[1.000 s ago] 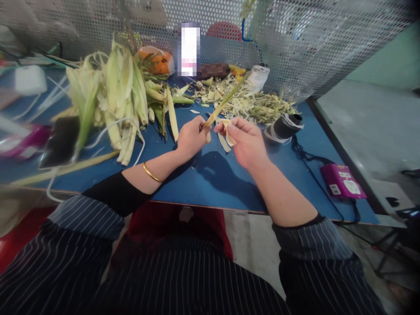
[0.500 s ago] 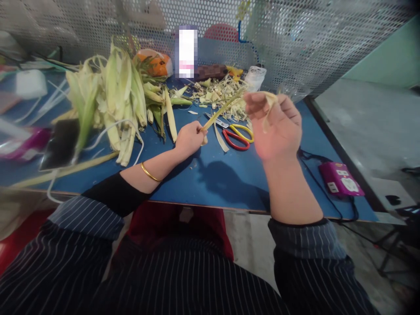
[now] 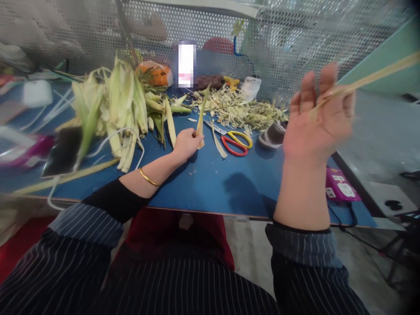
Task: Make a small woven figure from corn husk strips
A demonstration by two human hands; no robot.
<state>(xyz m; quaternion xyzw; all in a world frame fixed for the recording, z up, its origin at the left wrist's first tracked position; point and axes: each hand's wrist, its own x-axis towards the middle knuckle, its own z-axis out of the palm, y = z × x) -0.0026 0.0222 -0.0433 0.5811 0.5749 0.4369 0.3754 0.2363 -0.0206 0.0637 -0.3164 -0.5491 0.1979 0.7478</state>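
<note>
My left hand [image 3: 186,146] rests low over the table, its fingers closed on the base of a pale corn husk [image 3: 201,120] that points upward. Raised at the right, my right hand [image 3: 316,118] has its palm toward me and several fingers spread. A thin husk strip [image 3: 380,78] is pinched by its thumb and trails off to the right edge. Between the hands lie scissors [image 3: 234,143] with one red and one yellow handle, beside a loose husk strip [image 3: 218,140]. A big bundle of corn husks [image 3: 121,100] stands left of my left hand.
Shredded husk scraps [image 3: 243,109] are heaped at the back, near a white cup-like container [image 3: 251,89]. A dark roll [image 3: 274,133] sits behind my right wrist. A phone with a white cable [image 3: 62,151] lies left; a purple packet [image 3: 343,184] lies right. Perforated metal mesh [image 3: 210,30] borders the back.
My right hand has swung up and to the right, with the thin strip trailing from it. In my left hand the husk now stands more upright. The dark roll has come into view.
</note>
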